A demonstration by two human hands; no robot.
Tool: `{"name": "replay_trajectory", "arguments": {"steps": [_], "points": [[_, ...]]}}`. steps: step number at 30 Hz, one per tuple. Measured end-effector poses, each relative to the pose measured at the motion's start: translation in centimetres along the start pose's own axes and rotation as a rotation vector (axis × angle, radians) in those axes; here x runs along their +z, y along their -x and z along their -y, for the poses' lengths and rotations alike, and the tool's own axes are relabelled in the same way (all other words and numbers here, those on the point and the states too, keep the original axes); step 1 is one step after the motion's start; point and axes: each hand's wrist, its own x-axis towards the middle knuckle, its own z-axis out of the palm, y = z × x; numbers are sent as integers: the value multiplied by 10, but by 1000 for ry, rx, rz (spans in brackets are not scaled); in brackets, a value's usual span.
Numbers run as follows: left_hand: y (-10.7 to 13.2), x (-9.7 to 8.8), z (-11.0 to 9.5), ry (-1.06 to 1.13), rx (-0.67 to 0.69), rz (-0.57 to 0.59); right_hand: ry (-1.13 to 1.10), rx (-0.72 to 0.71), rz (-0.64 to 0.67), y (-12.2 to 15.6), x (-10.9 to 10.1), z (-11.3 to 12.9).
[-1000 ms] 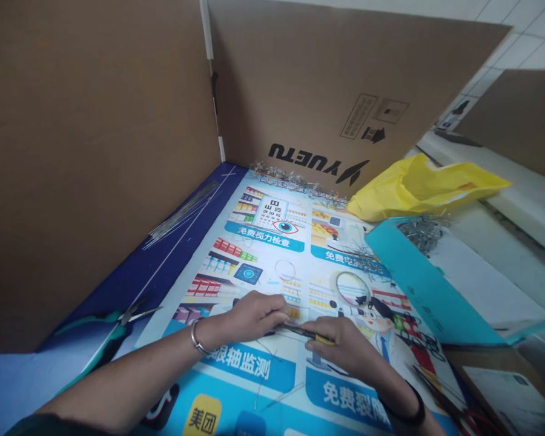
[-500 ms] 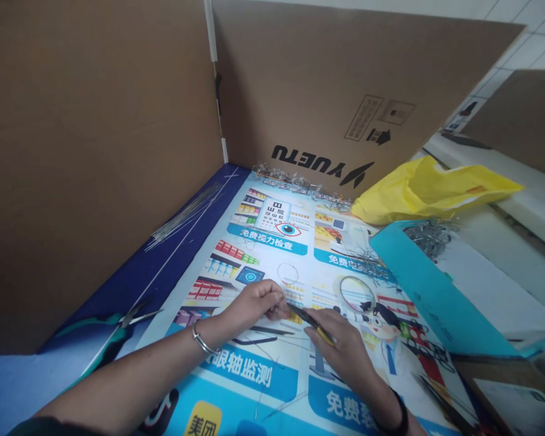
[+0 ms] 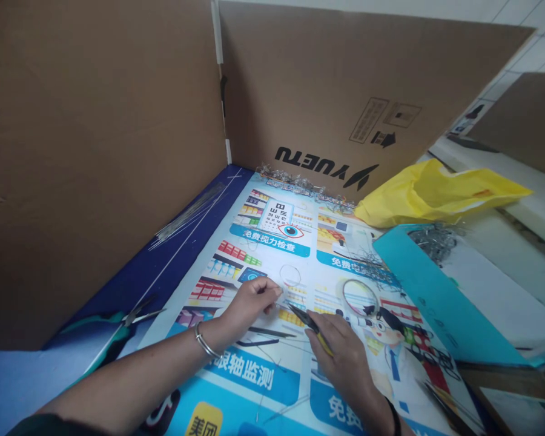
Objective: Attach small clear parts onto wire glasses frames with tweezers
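My left hand (image 3: pixel 257 298) pinches a thin wire (image 3: pixel 284 298) between thumb and fingers; only a faint bit of it shows. My right hand (image 3: pixel 343 346) is wrapped round small pliers (image 3: pixel 317 330) with yellow-and-black handles. Their dark tip points up and left, a short gap from my left fingertips. Beneath both hands lies a printed poster (image 3: pixel 295 387). Loose wire pieces (image 3: pixel 277 412) and dark thin strips (image 3: pixel 272 332) rest on it close to my hands.
Green-handled pliers (image 3: pixel 122 327) lie at left, near a bundle of straight wires (image 3: pixel 186 215). Cardboard panels (image 3: pixel 322 79) stand behind and left. At right are a yellow bag (image 3: pixel 427 197), a turquoise box (image 3: pixel 445 303) holding a metal wire pile (image 3: pixel 436 242), and a dark pointed tool (image 3: pixel 449 409).
The pliers' tip has come away from my left fingertips, opening a small gap. My left hand has shifted slightly left. The whole view has moved a little.
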Motion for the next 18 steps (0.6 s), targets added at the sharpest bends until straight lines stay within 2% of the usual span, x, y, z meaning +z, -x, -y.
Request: {"name": "replay_trajectory", "arguments": {"steps": [4, 10, 18], "points": [[0, 1, -1, -3, 25, -72, 70, -26, -42, -1, -2, 4], [1, 5, 5, -18, 21, -141, 152, -47, 70, -4, -1, 17], [3, 6, 6, -66, 42, -142, 211, -27, 67, -6, 1, 21]]}}
